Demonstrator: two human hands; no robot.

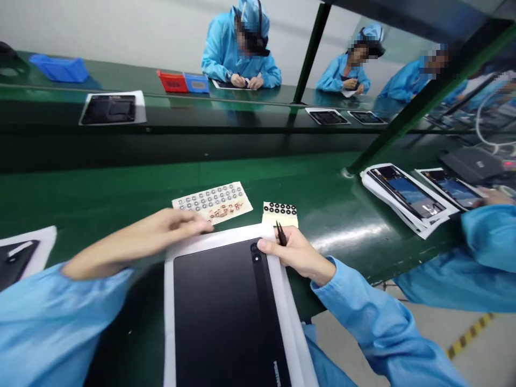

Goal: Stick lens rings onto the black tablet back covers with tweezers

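A black tablet back panel [226, 312] lies face up on white sheets [171, 322] in front of me, its camera openings [255, 253] near the top right corner. My right hand [300, 251] holds black tweezers [281, 234], tips pointing up and away. Its thumb rests on the panel beside the camera openings. My left hand [173, 228] reaches over the top left corner of the sheets, fingers stretched out and holding nothing visible. Just beyond lie a sheet of small rings [205, 200] with reddish marks and a smaller card of black round pieces [281, 209].
More panels on white sheets lie at right [407, 191] and at the left edge [18, 258]. A green post [387, 126] rises at right. A co-worker's sleeve [484, 258] reaches in there. Across the bench, people work near blue [60, 69] and red bins [172, 81].
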